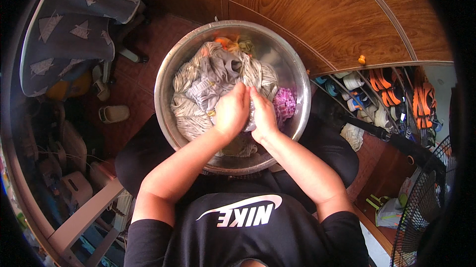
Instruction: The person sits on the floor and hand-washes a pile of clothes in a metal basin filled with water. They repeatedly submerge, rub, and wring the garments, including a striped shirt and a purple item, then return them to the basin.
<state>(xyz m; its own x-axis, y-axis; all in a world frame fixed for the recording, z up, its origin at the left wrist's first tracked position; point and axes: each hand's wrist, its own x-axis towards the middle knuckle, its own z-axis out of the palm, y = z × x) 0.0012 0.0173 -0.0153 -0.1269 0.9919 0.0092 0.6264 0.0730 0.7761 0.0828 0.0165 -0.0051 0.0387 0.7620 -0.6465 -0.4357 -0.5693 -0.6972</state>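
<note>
A large round stainless steel basin [304, 118] sits between my knees with wet-looking clothes in it. Over its middle, my left hand [232, 109] and my right hand [263, 112] press together around a bunched piece of pale cloth [251, 122], most of which they hide. Grey cloth [217, 77] lies just beyond my hands. Patterned light cloth [189, 116] spreads at the left, and more of it [262, 73] lies at the upper right. A purple checked cloth [285, 102] is to the right of my right hand. Small orange cloth [224, 42] shows near the far rim.
Wooden cabinet doors [316, 14] stand beyond the basin. Shoes fill a rack [386, 96] at the right, above a black fan [420, 207]. A draped chair [74, 29] and a clog [114, 113] are on the left.
</note>
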